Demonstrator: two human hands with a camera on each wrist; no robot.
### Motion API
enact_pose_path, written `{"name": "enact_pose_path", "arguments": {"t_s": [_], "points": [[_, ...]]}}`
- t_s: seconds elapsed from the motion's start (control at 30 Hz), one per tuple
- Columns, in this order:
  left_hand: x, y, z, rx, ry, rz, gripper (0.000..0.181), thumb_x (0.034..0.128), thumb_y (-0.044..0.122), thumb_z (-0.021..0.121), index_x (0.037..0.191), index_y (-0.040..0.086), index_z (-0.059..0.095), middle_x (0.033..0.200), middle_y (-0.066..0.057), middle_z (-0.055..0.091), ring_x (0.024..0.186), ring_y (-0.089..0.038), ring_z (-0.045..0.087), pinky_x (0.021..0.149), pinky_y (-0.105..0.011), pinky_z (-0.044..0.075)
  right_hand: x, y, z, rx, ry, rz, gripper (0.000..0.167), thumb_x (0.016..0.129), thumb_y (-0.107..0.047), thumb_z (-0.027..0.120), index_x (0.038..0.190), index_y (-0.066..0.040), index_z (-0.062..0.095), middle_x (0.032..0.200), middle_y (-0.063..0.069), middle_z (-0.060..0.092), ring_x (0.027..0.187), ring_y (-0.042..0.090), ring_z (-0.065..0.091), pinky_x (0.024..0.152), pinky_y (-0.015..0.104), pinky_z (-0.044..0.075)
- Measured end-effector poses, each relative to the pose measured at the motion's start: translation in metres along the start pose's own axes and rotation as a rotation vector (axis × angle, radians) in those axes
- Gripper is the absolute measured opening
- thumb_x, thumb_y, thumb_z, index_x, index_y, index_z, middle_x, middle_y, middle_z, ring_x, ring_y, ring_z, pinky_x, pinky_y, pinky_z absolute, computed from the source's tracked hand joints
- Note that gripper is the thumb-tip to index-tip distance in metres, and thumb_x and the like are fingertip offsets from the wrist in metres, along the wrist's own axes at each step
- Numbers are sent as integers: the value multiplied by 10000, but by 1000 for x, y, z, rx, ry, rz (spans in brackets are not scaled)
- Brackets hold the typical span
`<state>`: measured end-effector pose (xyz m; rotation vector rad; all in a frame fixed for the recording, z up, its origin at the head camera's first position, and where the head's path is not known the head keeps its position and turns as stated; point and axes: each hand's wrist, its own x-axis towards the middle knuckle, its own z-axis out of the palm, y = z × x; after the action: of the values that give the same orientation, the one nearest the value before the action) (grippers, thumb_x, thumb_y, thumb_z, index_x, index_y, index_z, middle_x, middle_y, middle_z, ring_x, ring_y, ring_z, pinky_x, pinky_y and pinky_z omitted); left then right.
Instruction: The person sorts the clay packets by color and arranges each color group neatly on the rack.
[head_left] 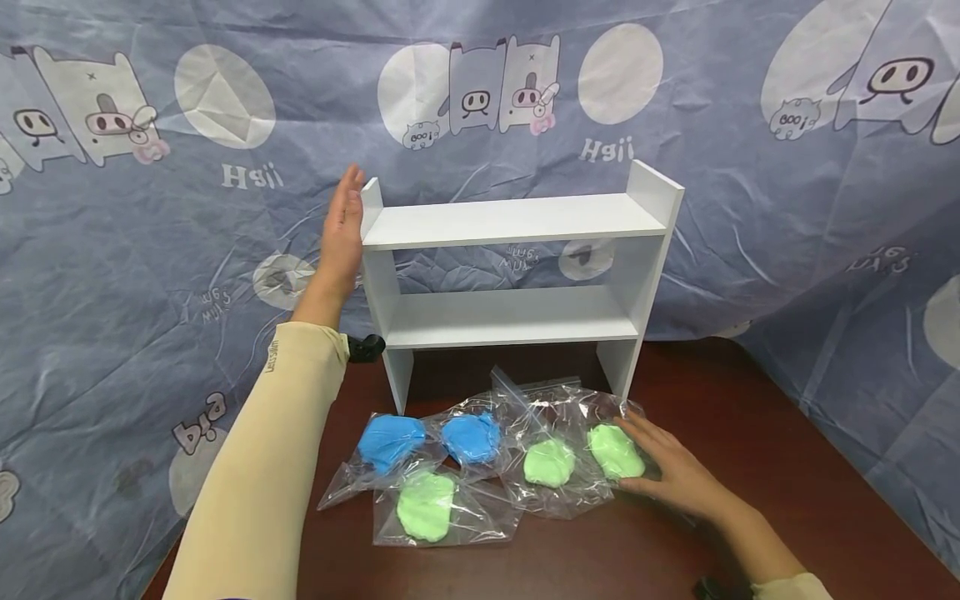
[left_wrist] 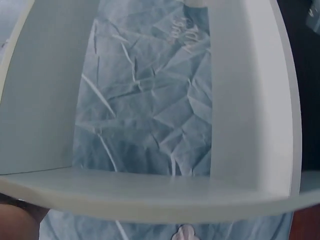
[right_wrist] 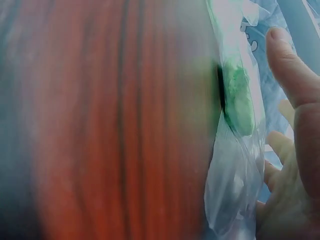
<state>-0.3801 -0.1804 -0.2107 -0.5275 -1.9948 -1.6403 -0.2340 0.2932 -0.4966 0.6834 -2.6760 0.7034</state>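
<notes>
A white two-tier shelf (head_left: 517, 312) stands upright at the back of the dark red table. Against its upper left side panel, the left hand (head_left: 343, 229) is raised with straight fingers; in the left wrist view part of that hand (left_wrist: 19, 222) shows beyond the shelf's side (left_wrist: 150, 197). Over the rightmost bag, the right hand (head_left: 671, 467) is spread beside green clay (head_left: 615, 452); contact is unclear. The right wrist view shows this hand (right_wrist: 295, 135) with fingers apart, near bagged green clay (right_wrist: 240, 97).
Left of that bag lie more clear bags with green clay (head_left: 549, 462), blue clay (head_left: 471, 437), another blue piece (head_left: 390, 442) and a green piece (head_left: 425, 506) in front. A patterned grey-blue cloth (head_left: 480, 167) hangs behind the shelf. Bare table (head_left: 570, 558) shows in front.
</notes>
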Motion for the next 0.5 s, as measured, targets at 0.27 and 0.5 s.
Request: {"name": "enact_pose_path", "arguments": {"t_s": [0.27, 0.5], "points": [[1, -2, 6, -107, 64, -60, 497, 1075, 443, 255, 1553, 335, 341, 1625, 100, 342, 1517, -66, 244, 1252, -302, 129, -1, 1, 2, 60, -18, 21, 917, 772, -435, 827, 1529, -141, 401, 1562, 255, 367, 1338, 535, 399, 925, 770, 383], [-1, -3, 6, -194, 61, -62, 484, 1077, 318, 296, 1552, 258, 365, 1626, 83, 345, 1520, -84, 239, 1252, -298, 133, -2, 4, 6, 72, -9, 18, 919, 769, -400, 834, 1526, -114, 399, 1558, 271, 360, 1341, 561, 386, 929, 782, 366]]}}
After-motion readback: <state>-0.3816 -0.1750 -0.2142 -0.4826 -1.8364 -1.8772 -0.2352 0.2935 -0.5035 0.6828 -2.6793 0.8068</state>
